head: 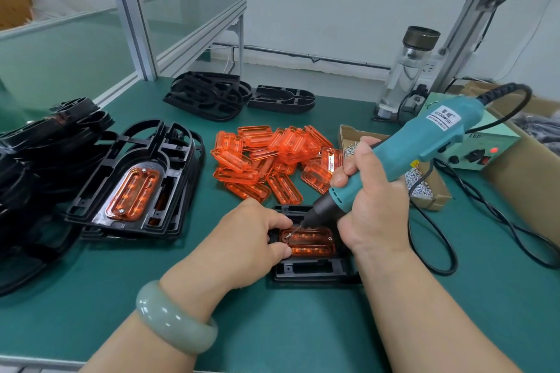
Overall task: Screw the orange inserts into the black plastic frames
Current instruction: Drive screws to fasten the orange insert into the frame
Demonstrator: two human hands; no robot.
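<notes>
1. The left hand (242,239) curls over the black frame (309,269), with thumb and forefinger pinching the end of the orange insert (312,241) seated in it.
2. Right between those fingertips sits a screw (288,235), and the electric screwdriver (424,142) angles its bit onto it.
3. The right hand (369,191) wraps fully round the driver's teal body, fingers closed tight.
4. The insert looks light, rigid and glossy, so probably slippery. Overdriving could crack it. Best pinched by its long edges, clear of the screw holes.
5. The frame looks stiff but light, so it needs pressing down.
6. Beyond the knuckles lies a pile of spare inserts (272,157).
</notes>
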